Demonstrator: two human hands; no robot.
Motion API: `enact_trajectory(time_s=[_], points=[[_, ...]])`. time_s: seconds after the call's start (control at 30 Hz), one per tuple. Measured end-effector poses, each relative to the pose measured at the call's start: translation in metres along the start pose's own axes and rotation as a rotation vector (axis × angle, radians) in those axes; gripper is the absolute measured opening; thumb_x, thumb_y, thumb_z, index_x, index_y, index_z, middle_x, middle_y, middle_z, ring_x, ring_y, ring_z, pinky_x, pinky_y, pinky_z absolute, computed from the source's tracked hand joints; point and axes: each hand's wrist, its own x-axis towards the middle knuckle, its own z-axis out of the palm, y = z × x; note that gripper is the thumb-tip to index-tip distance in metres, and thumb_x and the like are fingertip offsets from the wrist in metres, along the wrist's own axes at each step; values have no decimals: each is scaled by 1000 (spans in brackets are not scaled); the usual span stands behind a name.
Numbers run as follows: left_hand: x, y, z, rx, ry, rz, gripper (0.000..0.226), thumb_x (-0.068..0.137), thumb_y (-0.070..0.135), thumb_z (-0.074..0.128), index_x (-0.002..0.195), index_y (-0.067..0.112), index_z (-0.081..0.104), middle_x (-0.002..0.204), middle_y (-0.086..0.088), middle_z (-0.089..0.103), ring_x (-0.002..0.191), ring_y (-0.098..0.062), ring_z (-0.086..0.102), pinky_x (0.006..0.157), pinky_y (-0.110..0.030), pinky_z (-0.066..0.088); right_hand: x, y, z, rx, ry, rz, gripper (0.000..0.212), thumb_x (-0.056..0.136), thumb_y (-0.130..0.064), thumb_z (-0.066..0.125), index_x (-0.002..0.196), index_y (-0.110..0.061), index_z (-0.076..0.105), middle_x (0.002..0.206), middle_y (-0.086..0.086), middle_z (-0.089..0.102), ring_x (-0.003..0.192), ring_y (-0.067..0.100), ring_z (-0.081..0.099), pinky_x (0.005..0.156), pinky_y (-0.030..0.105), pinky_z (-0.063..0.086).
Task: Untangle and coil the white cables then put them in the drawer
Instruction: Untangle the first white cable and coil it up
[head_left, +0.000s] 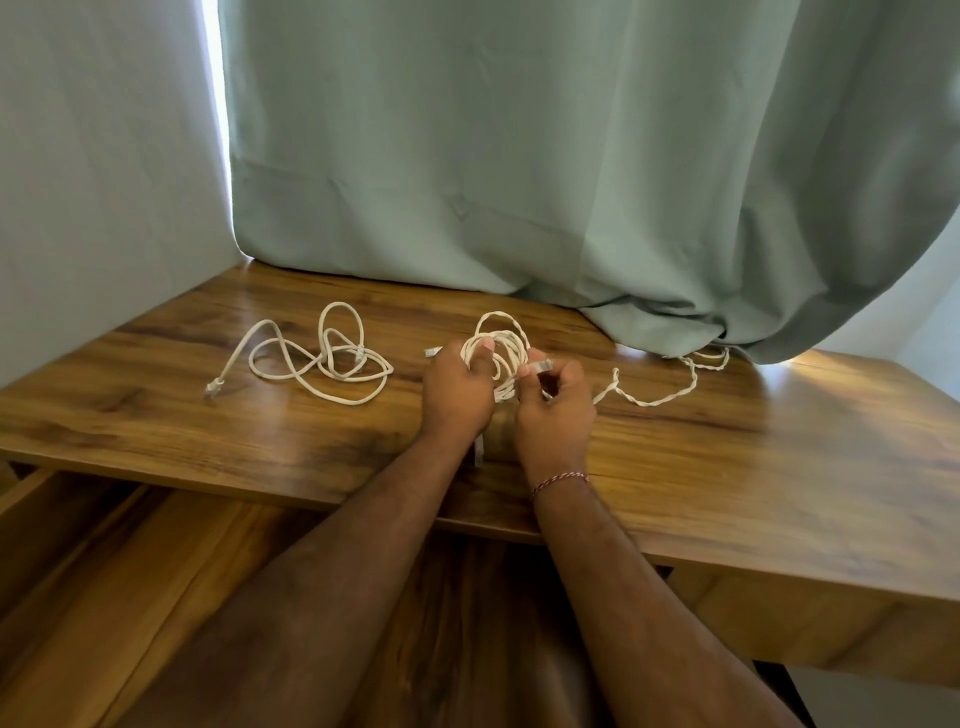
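On the table (727, 467), a loose tangled cable (322, 358) lies to the left, one plug end (213, 387) reaching toward the left front. Right of it, near the table's middle, a coiled cable (501, 345) sits between the left hand (457, 389) and the right hand (553, 410); the left hand grips the coil, the right hand pinches a plug (540, 366) just beside it. A twisted cable tail (660, 397) runs from the hands rightward across the table and back under the curtain (571, 156), which hangs behind and drapes onto the table's rear right. A wall (104, 156) stands to the left. In front of and below the table's left front edge, the drawer (156, 571) is pulled out.
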Motion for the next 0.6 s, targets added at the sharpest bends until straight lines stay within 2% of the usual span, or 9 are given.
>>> enact_trajectory(time_s=[0.07, 0.1, 0.17, 0.27, 0.33, 0.4, 0.5, 0.6], points=[[1, 0, 0, -47, -27, -46, 38, 104, 43, 53, 106, 10, 70, 94, -8, 74, 72, -21, 71, 60, -41, 61, 0, 1, -1, 28, 27, 31, 9, 98, -15, 70, 95, -11, 62, 88, -13, 68, 75, -12, 64, 66, 17, 49], [2, 0, 1, -105, -52, -93, 36, 105, 42, 53, 107, 10, 68, 94, -11, 74, 61, -18, 69, 47, -33, 56, 1, 1, -2, 43, 45, 46, 11, 98, -16, 70, 94, -10, 62, 85, -8, 69, 71, -8, 65, 64, 21, 51], [3, -1, 2, -186, -71, -181, 33, 106, 40, 53, 109, 10, 66, 96, -16, 73, 54, -19, 64, 37, -23, 45, 4, 3, -3, 50, 67, 49, 13, 97, -22, 72, 94, -14, 63, 86, -2, 73, 77, 3, 70, 68, 35, 59], [7, -2, 1, -244, -102, -284, 30, 106, 41, 52, 106, 14, 65, 97, -12, 72, 61, -20, 62, 38, -22, 43, 4, 4, -4, 53, 61, 45, 11, 96, -27, 72, 93, -19, 63, 92, 0, 75, 86, 18, 73, 78, 48, 62], [8, -3, 0, -250, -150, -310, 34, 107, 42, 50, 101, 11, 64, 87, -8, 68, 53, -18, 59, 42, -24, 43, 5, 2, -6, 102, 70, 59, 9, 96, -23, 71, 92, -21, 63, 92, 2, 77, 88, 21, 74, 80, 51, 62], [10, -3, -2, -245, -198, -306, 36, 107, 42, 47, 91, 14, 61, 81, -9, 66, 48, -17, 59, 44, -26, 45, 8, -2, -8, 227, 97, 136, 9, 98, -14, 68, 92, -17, 62, 93, 5, 78, 88, 24, 76, 80, 49, 63], [10, -4, -1, -231, -194, -323, 36, 108, 44, 46, 91, 15, 61, 79, -11, 67, 50, -18, 59, 47, -29, 48, 11, -17, -12, 497, 119, 314, 5, 101, -3, 61, 102, 1, 57, 88, 13, 74, 77, 20, 74, 69, 34, 65], [8, -1, -2, -267, -133, -350, 39, 107, 44, 47, 97, 10, 62, 76, -10, 65, 48, -15, 56, 44, -27, 46, 13, -25, -12, 617, 130, 416, 11, 102, -3, 60, 110, 4, 57, 87, 16, 70, 74, 19, 72, 70, 36, 66]])
